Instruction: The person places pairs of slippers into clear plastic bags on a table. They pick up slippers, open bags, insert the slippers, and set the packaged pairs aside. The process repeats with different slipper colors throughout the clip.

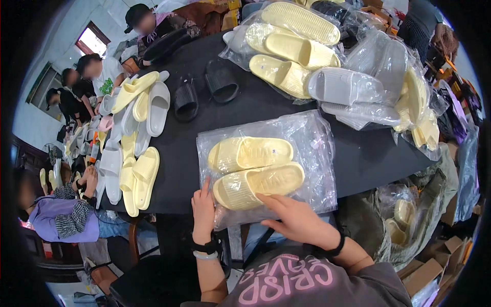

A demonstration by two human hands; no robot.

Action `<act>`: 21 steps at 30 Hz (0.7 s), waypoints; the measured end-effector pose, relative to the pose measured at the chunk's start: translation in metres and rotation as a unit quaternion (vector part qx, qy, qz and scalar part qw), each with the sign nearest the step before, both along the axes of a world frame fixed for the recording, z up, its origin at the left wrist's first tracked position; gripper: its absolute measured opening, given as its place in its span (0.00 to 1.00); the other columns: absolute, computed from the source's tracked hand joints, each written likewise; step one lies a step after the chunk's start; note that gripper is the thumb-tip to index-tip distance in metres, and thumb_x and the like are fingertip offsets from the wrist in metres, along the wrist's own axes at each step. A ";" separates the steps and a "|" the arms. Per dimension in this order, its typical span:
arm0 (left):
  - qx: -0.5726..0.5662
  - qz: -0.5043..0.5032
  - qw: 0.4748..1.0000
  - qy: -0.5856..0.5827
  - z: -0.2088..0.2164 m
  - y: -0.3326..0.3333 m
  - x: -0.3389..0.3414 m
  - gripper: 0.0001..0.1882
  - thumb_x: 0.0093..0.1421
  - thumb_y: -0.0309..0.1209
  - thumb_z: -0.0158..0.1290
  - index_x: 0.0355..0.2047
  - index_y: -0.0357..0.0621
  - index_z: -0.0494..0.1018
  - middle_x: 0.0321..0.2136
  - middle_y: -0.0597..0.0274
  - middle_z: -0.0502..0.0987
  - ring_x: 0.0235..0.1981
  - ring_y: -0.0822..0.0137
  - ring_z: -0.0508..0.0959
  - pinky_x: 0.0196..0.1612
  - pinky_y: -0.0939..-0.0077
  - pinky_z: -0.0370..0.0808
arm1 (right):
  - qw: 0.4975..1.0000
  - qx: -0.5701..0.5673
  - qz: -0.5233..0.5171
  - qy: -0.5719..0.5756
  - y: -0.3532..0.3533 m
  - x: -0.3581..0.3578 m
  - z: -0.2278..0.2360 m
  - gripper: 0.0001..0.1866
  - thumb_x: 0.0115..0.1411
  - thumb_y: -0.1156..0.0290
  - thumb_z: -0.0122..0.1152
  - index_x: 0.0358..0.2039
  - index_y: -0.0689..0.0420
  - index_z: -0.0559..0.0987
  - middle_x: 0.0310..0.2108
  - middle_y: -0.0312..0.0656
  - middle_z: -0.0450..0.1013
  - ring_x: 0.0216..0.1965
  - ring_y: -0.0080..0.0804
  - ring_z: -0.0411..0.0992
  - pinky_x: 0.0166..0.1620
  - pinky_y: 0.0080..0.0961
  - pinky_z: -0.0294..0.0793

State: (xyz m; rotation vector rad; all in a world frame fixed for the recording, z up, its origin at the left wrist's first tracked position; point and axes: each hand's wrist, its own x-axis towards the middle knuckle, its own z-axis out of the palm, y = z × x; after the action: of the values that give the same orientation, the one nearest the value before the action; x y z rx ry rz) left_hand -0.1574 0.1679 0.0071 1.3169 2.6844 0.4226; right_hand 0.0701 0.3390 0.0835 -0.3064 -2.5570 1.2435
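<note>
A pair of pale yellow slides, the upper slide and the lower slide, lies side by side on a clear plastic bag in front of me on the black table. Whether the slides are inside the bag or on top of it, I cannot tell. My left hand is at the bag's lower left edge, index finger stretched out and touching the plastic. Over the lower slide's foot opening, my right hand rests its outstretched fingertips on the slide, thumb apart.
Bagged yellow and grey slides are heaped at the far right. Two black slides lie beyond the bag. Loose grey and yellow slides line the table's left side. An open sack stands at the right; a seated person works at left.
</note>
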 end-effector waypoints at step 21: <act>0.320 0.113 0.903 -0.262 -0.033 0.004 0.002 0.22 0.66 0.20 0.48 0.59 0.36 0.61 0.27 0.66 0.72 0.28 0.78 0.71 0.35 0.83 0.69 | 0.940 -0.155 -0.051 0.301 0.077 0.008 0.005 0.28 0.59 0.82 0.62 0.61 0.56 0.70 0.47 0.40 0.76 0.42 0.22 0.74 0.43 0.19 0.73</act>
State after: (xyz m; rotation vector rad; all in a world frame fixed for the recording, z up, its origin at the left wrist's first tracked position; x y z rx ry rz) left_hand -0.1550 0.1717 -0.0257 0.8009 2.2913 1.5420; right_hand 0.0781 0.4158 0.0887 -0.0934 -1.8116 1.4312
